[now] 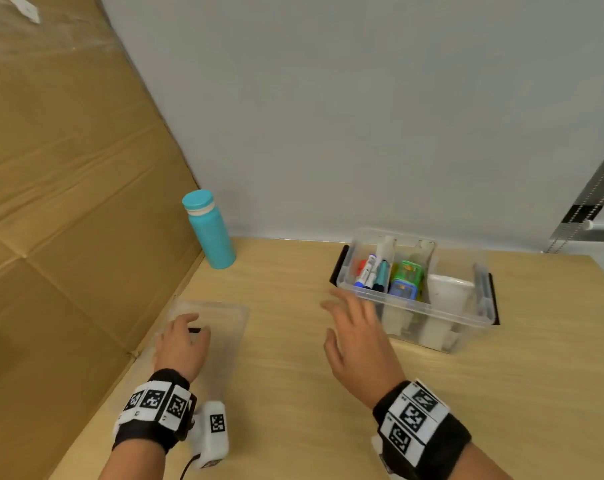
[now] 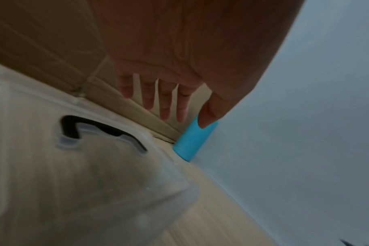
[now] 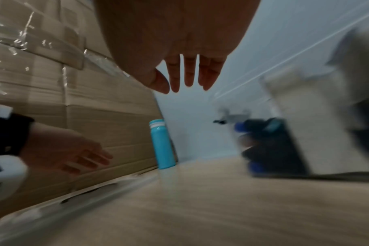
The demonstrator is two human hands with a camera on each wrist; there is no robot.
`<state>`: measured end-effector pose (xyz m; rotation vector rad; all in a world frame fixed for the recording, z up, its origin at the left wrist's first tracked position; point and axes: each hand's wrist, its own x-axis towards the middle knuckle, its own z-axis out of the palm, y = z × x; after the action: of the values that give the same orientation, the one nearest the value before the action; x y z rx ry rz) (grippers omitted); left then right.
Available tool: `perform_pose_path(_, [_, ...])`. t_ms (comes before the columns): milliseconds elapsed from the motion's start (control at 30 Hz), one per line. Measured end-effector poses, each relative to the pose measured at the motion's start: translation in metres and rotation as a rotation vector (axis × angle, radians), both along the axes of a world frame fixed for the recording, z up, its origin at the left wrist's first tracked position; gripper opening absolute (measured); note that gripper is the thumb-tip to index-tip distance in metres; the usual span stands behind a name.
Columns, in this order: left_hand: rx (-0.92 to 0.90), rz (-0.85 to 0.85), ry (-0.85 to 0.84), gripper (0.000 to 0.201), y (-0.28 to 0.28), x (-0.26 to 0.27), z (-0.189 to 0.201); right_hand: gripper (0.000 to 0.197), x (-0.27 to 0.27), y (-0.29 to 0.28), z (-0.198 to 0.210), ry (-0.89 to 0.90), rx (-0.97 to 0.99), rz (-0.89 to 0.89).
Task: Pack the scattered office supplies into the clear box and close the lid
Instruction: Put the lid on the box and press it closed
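Observation:
The clear box [image 1: 432, 308] stands open at the right of the wooden table, with markers [image 1: 371, 271], green and blue items [image 1: 406, 280] and white things inside its compartments. Its clear lid [image 1: 224, 327] lies flat at the left by the cardboard. My left hand [image 1: 183, 341] hovers over the lid with fingers straight and spread; in the left wrist view the lid [image 2: 84, 174] with its black handle [image 2: 99, 128] sits below my left hand [image 2: 164, 106]. My right hand [image 1: 356, 327] is open in the air just left of the box, holding nothing. In the right wrist view, straight fingers [image 3: 189, 74] point past the blurred box [image 3: 305, 124].
A turquoise bottle [image 1: 209, 230] stands upright in the back left corner against the wall. A large cardboard sheet [image 1: 68, 202] leans along the table's left side. A grey wall [image 1: 363, 116] closes the back. Bare wooden tabletop [image 1: 293, 393] lies between the lid and box.

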<state>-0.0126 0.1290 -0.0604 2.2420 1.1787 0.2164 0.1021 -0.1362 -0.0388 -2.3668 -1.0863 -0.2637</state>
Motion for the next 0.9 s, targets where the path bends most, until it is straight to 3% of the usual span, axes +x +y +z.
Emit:
perform_pose_path(167, [-0.092,0.104,0.127,0.057,0.042,-0.016,-0.011,0.038,-0.018,0.084,-0.028,0.354,-0.197,0.266])
perform_pose_path(267, [-0.126,0.074,0.155,0.061,0.05,-0.017,-0.017,0.049,-0.024,0.125,-0.043,0.592,-0.348,0.233])
perform_pose_path(367, [-0.099,0.03,0.187,0.065,0.052,-0.013,-0.022,0.06,-0.023,0.153,-0.051,0.705,-0.3,0.158])
perform_pose_path(533, [-0.09,-0.055,0.207,0.078,0.047,-0.002,-0.028,0.061,-0.009,0.165,-0.062,0.655,-0.241,0.018])
perform_pose_path(767, [-0.047,-0.137,0.22,0.072,0.03,0.012,-0.026,0.063,-0.003,0.137,-0.07,0.604,-0.234,-0.048])
perform_pose_path(900, [-0.187,-0.112,-0.08,0.065,0.023,0.012,-0.027,0.067,-0.003,0.113,-0.068,0.64,-0.132,-0.055])
